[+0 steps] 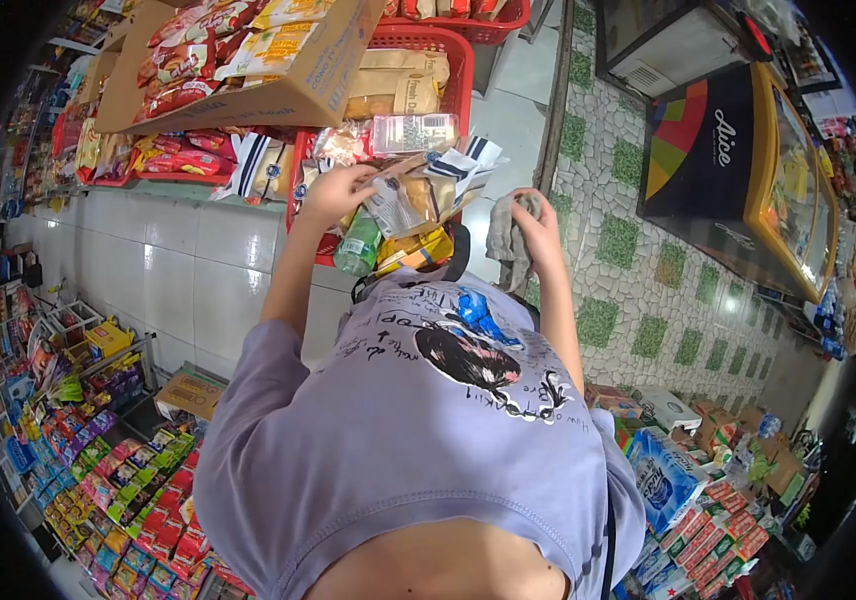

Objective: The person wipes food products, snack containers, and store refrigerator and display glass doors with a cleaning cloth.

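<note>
My left hand (340, 193) pinches the left edge of a clear bread packet (410, 203) with blue-and-white striped ends, tilted over a red plastic basket (466, 75). A crumpled grey cloth (504, 240) hangs from my right hand (538, 222), whose fingers are closed around it, to the right of the basket. Below the packet, at the basket's near end, are a green bottle (358, 246) and a yellow packet (418, 250). Behind it lie a clear plastic box with a barcode label (414, 134) and brown bread bags (393, 85).
A cardboard box (238, 112) full of red and yellow snack packs stands at the upper left, above more packets. An Aice freezer (708, 150) stands across the patterned floor (618, 240) on the right. Snack racks (128, 470) fill the lower left; stacked cartons (663, 470) are at lower right.
</note>
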Demonstrator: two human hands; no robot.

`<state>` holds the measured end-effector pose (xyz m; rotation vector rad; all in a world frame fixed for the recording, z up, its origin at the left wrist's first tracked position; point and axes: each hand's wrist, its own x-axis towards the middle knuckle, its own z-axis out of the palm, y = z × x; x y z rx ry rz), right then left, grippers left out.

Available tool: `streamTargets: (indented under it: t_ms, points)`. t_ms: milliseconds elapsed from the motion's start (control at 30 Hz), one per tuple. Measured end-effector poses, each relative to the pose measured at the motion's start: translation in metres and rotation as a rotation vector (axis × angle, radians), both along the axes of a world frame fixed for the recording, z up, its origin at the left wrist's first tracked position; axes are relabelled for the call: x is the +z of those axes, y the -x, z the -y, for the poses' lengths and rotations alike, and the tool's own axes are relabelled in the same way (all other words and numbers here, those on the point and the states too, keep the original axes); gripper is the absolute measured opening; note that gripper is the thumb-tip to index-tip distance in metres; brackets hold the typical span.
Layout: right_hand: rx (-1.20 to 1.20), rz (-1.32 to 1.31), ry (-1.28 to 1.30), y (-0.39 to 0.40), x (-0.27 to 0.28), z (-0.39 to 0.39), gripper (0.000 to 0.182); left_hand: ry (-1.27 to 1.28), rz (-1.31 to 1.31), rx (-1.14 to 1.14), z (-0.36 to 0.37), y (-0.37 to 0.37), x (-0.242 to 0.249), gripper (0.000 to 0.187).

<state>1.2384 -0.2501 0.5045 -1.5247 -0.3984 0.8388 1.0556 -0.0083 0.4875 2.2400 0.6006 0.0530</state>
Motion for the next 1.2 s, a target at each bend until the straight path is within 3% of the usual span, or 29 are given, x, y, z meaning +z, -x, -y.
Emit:
streamTargets:
  t_ms: [100,233,300,333,567,633,700,767,833,867,933,1000,1033,1067,1100,1133,1200]
  points:
    - [0.056,0.037,0.014,0.006,-0.002,-0.005,0.013,0.054,-0.115,0.155,0.011,0.019,0.035,0.028]
    - [0.077,0.026,0.044,0.010,-0.008,-0.004,0.013,-0.025,-0.338,0.098,0.012,0.040,0.020,0.042]
    - [0.078,-0.004,0.061,0.011,-0.008,-0.003,0.013,0.035,-0.740,0.057,0.023,0.034,0.019,0.061]
    - [0.069,-0.039,0.078,0.011,-0.008,-0.003,0.014,0.008,-0.660,0.125,0.034,0.038,0.009,0.072]
    - [0.062,0.020,0.051,0.016,-0.012,0.006,0.014,0.100,-0.652,0.026,0.036,0.051,-0.007,0.067]
    - [0.050,0.010,0.041,0.014,-0.011,0.009,0.014,0.017,-0.744,0.050,0.033,0.052,0.052,0.064]
    - [-0.015,-0.022,0.014,0.013,0.000,0.010,0.013,0.180,-0.595,0.110,0.024,0.071,0.092,0.066]
    - [-0.141,0.030,-0.039,0.014,0.015,0.007,0.012,0.013,-0.750,0.291,0.025,0.075,0.152,0.058]
    - [-0.265,0.093,-0.098,0.012,0.040,-0.001,0.011,0.225,-0.406,0.332,0.034,0.080,0.197,0.048]
    - [-0.365,0.199,-0.206,0.014,0.058,-0.007,0.010,0.222,-0.400,0.333,0.036,0.074,0.201,0.048]
    - [-0.497,0.346,-0.372,0.025,0.093,-0.019,0.008,0.100,0.222,0.179,0.040,0.057,0.207,0.042]
    - [-0.389,0.834,-0.532,0.034,0.119,-0.035,0.012,0.253,0.440,0.301,0.053,0.020,0.188,0.045]
    - [-0.285,0.895,-0.582,0.042,0.133,-0.040,0.015,0.469,0.670,0.407,0.058,-0.002,0.137,0.042]
    - [-0.229,0.988,-0.618,0.050,0.140,-0.047,0.017,0.672,0.708,0.197,0.071,-0.016,0.144,0.041]
    - [-0.238,1.014,-0.630,0.061,0.138,-0.052,0.020,1.154,0.808,0.384,0.096,-0.037,0.145,0.040]
    - [-0.346,1.151,-0.627,0.066,0.137,-0.054,0.022,1.384,0.883,0.262,0.105,-0.048,0.149,0.042]
    - [-0.353,1.171,-0.559,0.060,0.140,-0.053,0.020,1.548,0.713,0.278,0.106,-0.057,0.142,0.043]
